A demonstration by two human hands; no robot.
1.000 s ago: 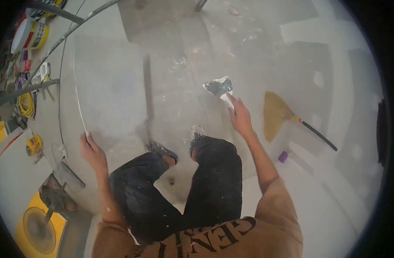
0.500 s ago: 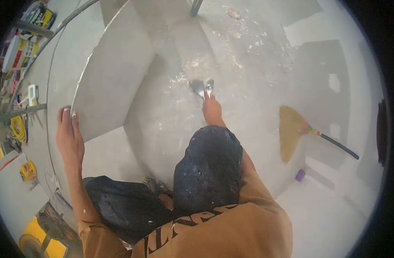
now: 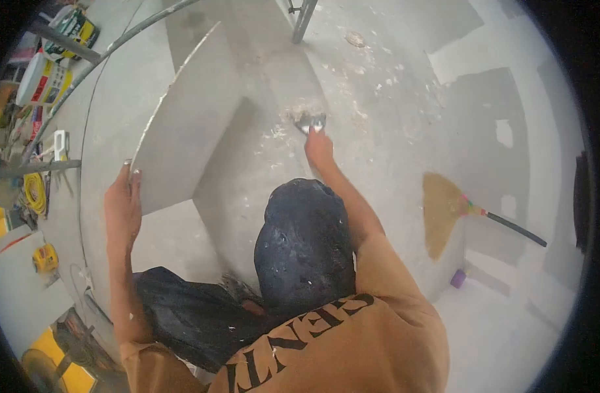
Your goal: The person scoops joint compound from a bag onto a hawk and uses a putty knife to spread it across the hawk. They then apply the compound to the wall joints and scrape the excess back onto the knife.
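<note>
My right hand is wrapped round a metal scraper, whose wide blade touches the grey floor beside a patch of pale crumbs. Other white flecks lie around it. On the left, my left hand grips the edge of a large grey board with a rough white rim. The board stands tilted over the floor.
A broom with a dark handle lies at the right, near a small purple object. Metal bars cross the upper left. Beyond them are buckets, a yellow cable coil and a yellow tape measure.
The scraper and my right hand have moved slightly up, and the crumbs are now gathered at the blade. My left hand and the board have shifted right in view.
</note>
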